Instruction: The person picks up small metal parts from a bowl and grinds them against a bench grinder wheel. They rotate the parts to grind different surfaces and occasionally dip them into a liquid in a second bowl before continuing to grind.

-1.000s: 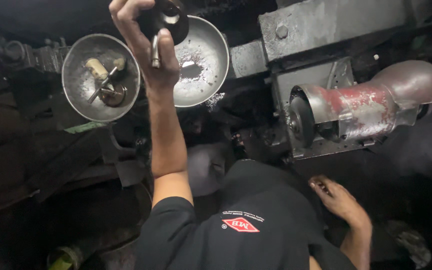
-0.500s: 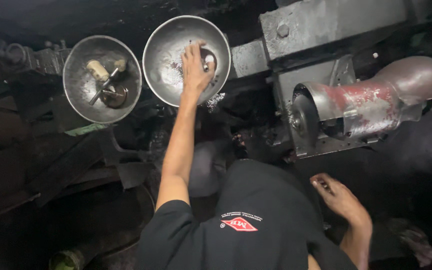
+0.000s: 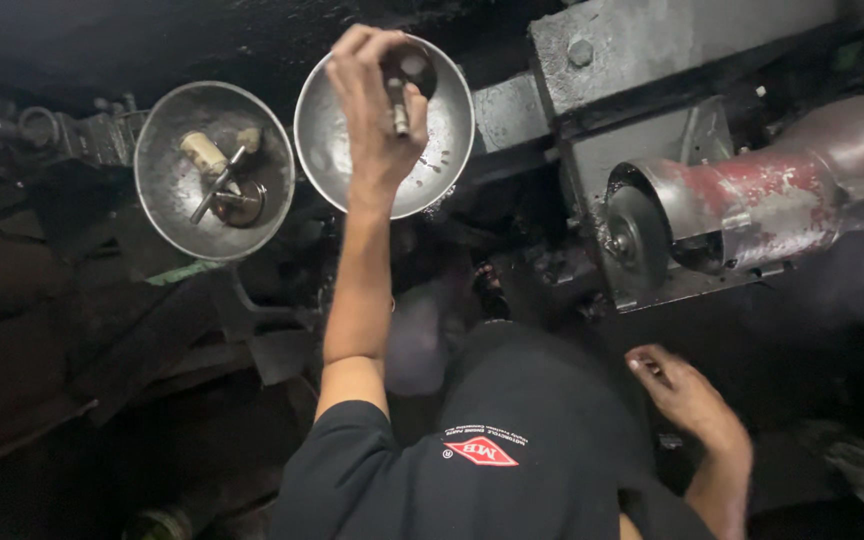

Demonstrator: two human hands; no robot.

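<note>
My left hand [image 3: 372,110] pinches a small dark round-headed metal part with a stub shaft [image 3: 404,80] just above the shiny round steel bowl [image 3: 442,150], keeping it over the bowl. My right hand [image 3: 687,395], loosely open and empty, rests below the red-painted bench grinder [image 3: 752,205].

Small dark round-headed part with metal stem [image 3: 399,95]; stem down; over right steel bowl [image 3: 452,150].

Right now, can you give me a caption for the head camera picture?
Left hand lifts a small dark part over a steel bowl, beside a grinder wheel.
</note>
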